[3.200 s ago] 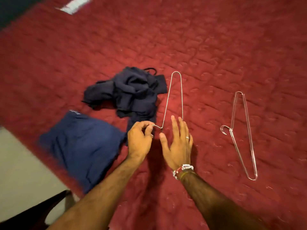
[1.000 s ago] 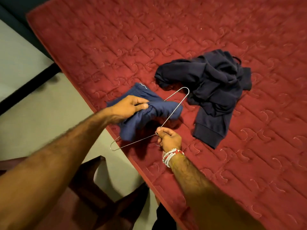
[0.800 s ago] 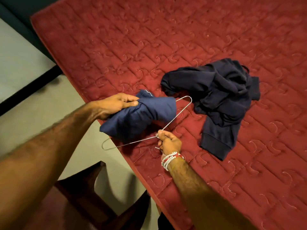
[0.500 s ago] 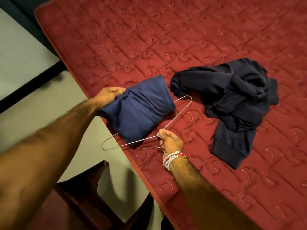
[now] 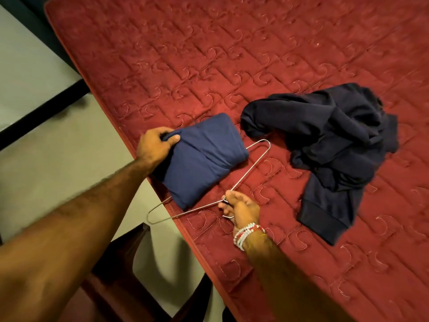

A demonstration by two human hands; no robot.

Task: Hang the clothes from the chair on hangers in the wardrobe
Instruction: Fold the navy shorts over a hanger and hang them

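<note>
Gripped the folded blue cloth [image 5: 204,159] at mid frame, at the edge of the bed [image 5: 209,54], with the left grip [image 5: 154,145]. Pinched the wire hanger [image 5: 253,163] with the right grip [image 5: 241,208], lower middle. Saw a dark top [image 5: 325,140] crumpled at right.

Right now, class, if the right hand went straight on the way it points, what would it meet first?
Most likely the folded blue garment, just ahead of the right hand, on the wire hanger it pinches; depth is unclear.

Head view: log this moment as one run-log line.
left hand: grips blue garment | right hand: pinches wire hanger neck | dark garment: loose on bed
</note>
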